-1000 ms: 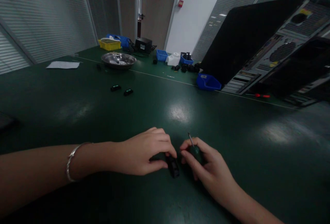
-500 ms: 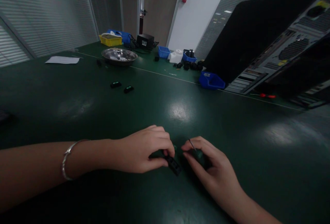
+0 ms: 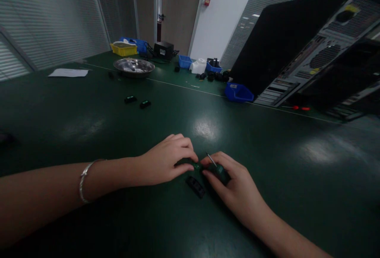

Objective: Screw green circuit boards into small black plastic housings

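My left hand (image 3: 170, 159) is closed in a loose pinch, its thumb and index fingertip at the left edge of a small green circuit board (image 3: 197, 166). Just below them a narrow black plastic housing (image 3: 196, 186) lies on the green table, hollow side up and apart from both hands. My right hand (image 3: 233, 183) wraps round a small screwdriver (image 3: 219, 169) with a dark green handle; its thin metal shaft sticks up and to the left over the fingers. The thumb and index fingertip of that hand reach the board's right side.
Two black pieces with green tops, the nearer one (image 3: 145, 103) included, lie farther off. Behind them stand a steel bowl (image 3: 134, 75), a yellow bin (image 3: 124, 50) and a blue bin (image 3: 238, 93). A computer case (image 3: 279, 48) stands at the right, with a red-handled tool (image 3: 301, 108) beside it.
My left hand has let go of the black housing, which now lies on the table, and moved up to the green board. The right hand has shifted left, keeping the screwdriver.
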Motion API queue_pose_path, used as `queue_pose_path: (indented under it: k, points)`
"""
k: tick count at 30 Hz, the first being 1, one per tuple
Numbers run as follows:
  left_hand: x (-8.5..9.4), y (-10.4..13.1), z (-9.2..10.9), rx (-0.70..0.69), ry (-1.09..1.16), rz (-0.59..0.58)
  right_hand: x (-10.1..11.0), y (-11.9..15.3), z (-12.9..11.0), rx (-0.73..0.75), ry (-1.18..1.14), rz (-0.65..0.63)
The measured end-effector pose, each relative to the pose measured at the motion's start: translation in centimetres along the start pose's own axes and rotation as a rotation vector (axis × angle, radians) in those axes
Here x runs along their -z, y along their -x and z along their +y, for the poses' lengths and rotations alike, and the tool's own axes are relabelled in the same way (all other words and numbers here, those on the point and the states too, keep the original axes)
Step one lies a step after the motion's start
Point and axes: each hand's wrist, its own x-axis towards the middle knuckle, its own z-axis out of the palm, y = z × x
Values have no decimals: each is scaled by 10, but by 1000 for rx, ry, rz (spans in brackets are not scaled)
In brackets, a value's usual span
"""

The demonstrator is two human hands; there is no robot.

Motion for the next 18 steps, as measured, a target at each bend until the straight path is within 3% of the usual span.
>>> queue_pose_path:
  k: [10,18]
  points:
    - [-4,-3,4,-11,64,17,-3,-1,-1,45,53,-3]
    - [-1,-5,10,179,361,104,2,0,1,131,-13,161]
